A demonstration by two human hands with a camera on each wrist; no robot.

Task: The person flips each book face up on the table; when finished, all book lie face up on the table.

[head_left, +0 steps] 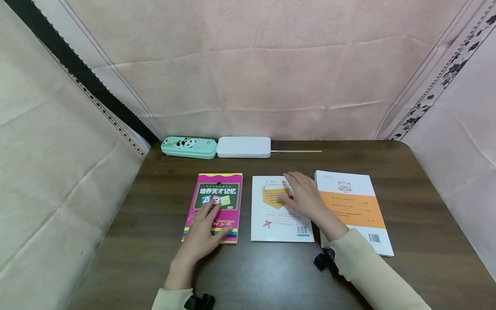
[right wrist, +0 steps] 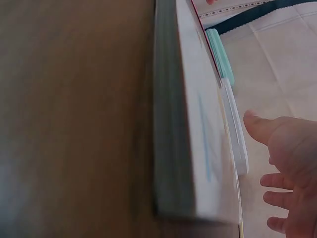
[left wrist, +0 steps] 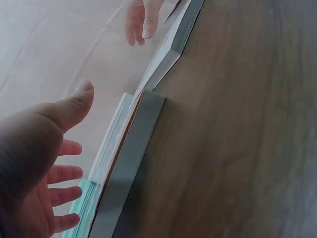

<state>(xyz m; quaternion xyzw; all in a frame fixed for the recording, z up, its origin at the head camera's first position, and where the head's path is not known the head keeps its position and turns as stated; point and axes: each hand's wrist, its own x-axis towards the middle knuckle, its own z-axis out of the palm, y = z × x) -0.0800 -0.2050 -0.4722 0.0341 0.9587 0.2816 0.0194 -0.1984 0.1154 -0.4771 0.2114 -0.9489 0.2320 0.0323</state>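
On the left lies a magenta book with a green chalkboard design on its cover. My left hand is over its lower half with fingers spread; in the left wrist view the left hand looks raised off the cover. A white book with an orange banner lies in the middle, barcode side up. Over its upper right corner is my right hand, fingers extended, and the right wrist view shows that hand holding nothing. Beside it lies a white and orange book, partly covered by the right forearm.
Along the back of the wooden table are a mint panda case, a white case and a thin stick at its right end. Pale cloth hangs behind and at both sides.
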